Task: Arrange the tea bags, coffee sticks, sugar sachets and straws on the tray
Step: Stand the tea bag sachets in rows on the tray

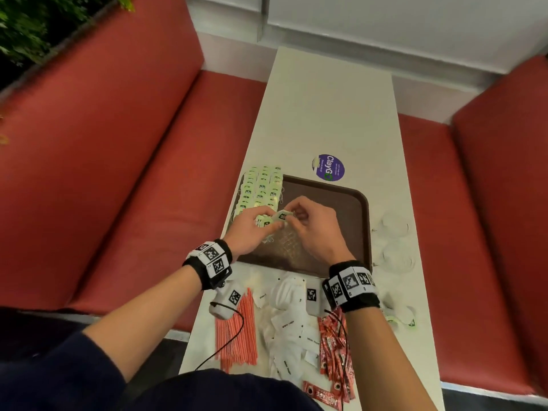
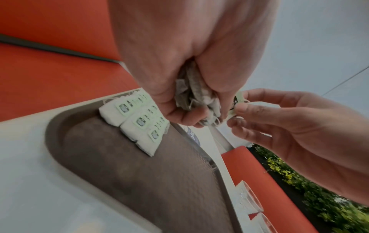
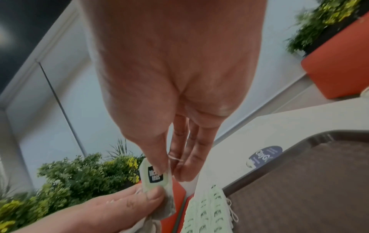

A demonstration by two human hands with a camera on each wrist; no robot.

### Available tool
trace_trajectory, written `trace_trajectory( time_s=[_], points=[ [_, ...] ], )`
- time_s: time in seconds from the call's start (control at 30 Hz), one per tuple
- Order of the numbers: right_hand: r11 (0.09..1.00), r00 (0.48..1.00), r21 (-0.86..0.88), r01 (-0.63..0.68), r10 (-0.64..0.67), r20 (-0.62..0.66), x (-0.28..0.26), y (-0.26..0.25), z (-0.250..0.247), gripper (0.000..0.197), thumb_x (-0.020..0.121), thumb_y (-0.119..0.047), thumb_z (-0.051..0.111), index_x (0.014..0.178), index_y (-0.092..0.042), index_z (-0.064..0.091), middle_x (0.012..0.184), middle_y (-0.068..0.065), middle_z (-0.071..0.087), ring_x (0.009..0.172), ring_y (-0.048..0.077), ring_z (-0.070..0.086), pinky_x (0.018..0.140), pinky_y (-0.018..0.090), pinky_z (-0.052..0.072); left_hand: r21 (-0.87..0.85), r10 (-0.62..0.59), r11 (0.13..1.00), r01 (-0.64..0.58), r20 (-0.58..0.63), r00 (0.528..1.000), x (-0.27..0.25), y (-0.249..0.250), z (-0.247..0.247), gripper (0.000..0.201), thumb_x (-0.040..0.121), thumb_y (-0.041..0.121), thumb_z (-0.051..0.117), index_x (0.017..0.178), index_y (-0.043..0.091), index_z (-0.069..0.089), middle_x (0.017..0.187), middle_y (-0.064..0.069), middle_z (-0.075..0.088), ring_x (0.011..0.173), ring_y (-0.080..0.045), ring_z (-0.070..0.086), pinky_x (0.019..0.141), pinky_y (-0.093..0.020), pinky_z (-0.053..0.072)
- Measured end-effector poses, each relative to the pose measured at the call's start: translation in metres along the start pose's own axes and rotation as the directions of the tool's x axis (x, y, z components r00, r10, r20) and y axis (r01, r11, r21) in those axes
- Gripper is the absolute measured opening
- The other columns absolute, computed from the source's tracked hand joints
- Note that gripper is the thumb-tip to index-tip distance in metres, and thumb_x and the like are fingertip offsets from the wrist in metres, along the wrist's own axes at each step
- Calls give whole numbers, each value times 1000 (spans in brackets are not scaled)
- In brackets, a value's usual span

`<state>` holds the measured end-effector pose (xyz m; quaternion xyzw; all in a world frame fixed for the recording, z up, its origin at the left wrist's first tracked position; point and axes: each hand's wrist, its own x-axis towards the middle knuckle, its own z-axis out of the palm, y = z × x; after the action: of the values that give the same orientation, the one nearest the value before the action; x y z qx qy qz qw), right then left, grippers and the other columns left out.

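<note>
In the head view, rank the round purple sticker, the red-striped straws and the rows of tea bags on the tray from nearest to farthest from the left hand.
1. Rows of tea bags, just beyond the left hand.
2. Red-striped straws, near table edge.
3. Round purple sticker, beyond the tray's far rim.

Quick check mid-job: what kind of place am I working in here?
Most likely a fast-food or café dining booth: red padded bench seats on both sides of a narrow white table, a brown serving tray, and a round clean-as-you-go sticker on the tabletop.

Tea bags [image 1: 261, 188] in rows on tray's [image 1: 350, 203] left side, straws [image 1: 237, 330], sachets [image 1: 287, 324], sticks [image 1: 335, 345] before tray on table [image 1: 326, 114]
</note>
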<state>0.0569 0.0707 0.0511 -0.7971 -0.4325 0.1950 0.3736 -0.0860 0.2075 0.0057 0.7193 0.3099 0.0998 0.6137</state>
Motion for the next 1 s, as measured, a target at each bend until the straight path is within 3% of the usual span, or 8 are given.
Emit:
trace_trajectory(
  time_s=[0.1, 0.17, 0.33, 0.43, 0.53, 0.73, 1.0],
  points=[
    [998, 999, -56, -5, 7, 35, 13, 3, 17, 7, 99, -22, 76, 103, -25, 71, 90, -10, 74, 86, 8, 69, 83, 28, 56, -54, -56, 997, 53, -63, 996, -2, -13, -23, 17, 91, 45, 85, 98, 32, 76, 98, 6, 77, 73, -17, 70, 67, -39, 57],
    [994, 996, -102, -42, 49, 72, 24, 5, 30, 9, 100, -25, 73, 104, -31, 67, 97, -10, 75, 90, 12, 69, 86, 35, 58, -103, -114, 990, 102, -121, 986, -6, -23, -41, 14, 92, 39, 84, 96, 28, 77, 96, 1, 75, 66, -21, 67, 63, -38, 56],
    [954, 960, -298, -35, 114, 254, 39, 4, 74, 13, 104, -30, 63, 117, -31, 64, 120, 2, 73, 105, 29, 69, 91, 48, 60, -286, -256, 938, 195, -196, 947, -25, -49, -84, 25, 92, 28, 83, 105, 9, 74, 90, -11, 76, 78, -23, 70, 63, -32, 58],
    [936, 909, -353, 9, 140, 393, 47, 0, 103, 17, 105, -25, 59, 121, -26, 65, 124, 9, 71, 109, 34, 68, 91, 48, 59, -423, -310, 882, 208, -188, 932, -31, -57, -98, 37, 92, 27, 82, 114, -1, 69, 95, -21, 74, 84, -27, 75, 62, -27, 58],
    [922, 873, -386, 30, 164, 459, 58, -2, 125, 21, 103, -18, 58, 121, -21, 68, 122, 11, 72, 110, 35, 69, 88, 45, 59, -478, -329, 853, 210, -178, 928, -32, -62, -106, 33, 93, 26, 82, 112, 2, 69, 96, -25, 74, 87, -32, 74, 60, -26, 57],
    [914, 927, -404, -48, 191, 322, 74, 7, 144, 18, 101, -20, 62, 117, -20, 71, 123, 9, 59, 115, 34, 59, 98, 50, 56, -532, -340, 817, 221, -136, 930, -28, -64, -111, 31, 95, 28, 80, 115, 6, 71, 93, -20, 74, 92, -33, 71, 65, -29, 56],
    [898, 960, -426, -110, 207, 188, 79, 10, 152, 23, 101, -25, 64, 123, -20, 66, 126, 9, 62, 117, 36, 61, 95, 49, 53, -579, -313, 784, 225, -55, 948, -21, -54, -104, 39, 98, 33, 76, 120, 1, 67, 97, -18, 72, 94, -27, 72, 68, -27, 58]
  ],
)
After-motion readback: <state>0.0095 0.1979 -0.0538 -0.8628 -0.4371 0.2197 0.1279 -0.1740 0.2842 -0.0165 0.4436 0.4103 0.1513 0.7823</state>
